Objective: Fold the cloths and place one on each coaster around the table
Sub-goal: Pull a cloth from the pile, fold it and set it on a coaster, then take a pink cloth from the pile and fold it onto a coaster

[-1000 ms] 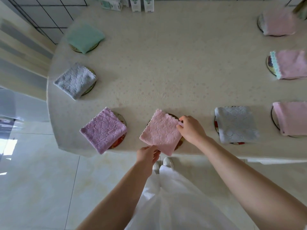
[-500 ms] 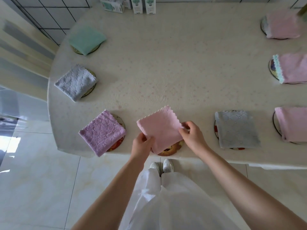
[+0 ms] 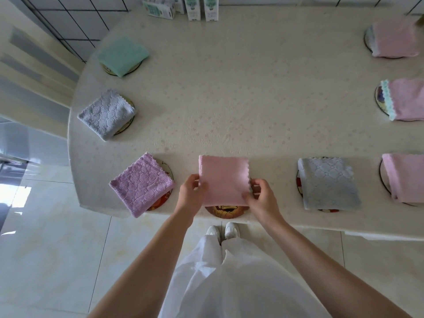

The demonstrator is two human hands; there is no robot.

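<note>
Folded pink waffle-textured cloth [image 3: 223, 180], pinched at its left and right edges by the left hand [image 3: 190, 195] and right hand [image 3: 261, 198], over the round printed coaster [image 3: 226, 211] at the near edge of the cream surface [image 3: 229, 99]. Judged light, limp and grippy; holding opposite edges should keep the fold closed.

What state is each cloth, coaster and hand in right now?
Middle pink cloth, folded, held at both side edges.
Near coaster, partly covered by it.
Left hand, gripping it.
Right hand, gripping it.
Purple cloth, folded, on coaster.
Left grey cloth, folded, on coaster.
Green cloth, folded, on coaster.
Right grey cloth, folded, on coaster.
Right-side pink cloths, folded, on coasters.
</note>
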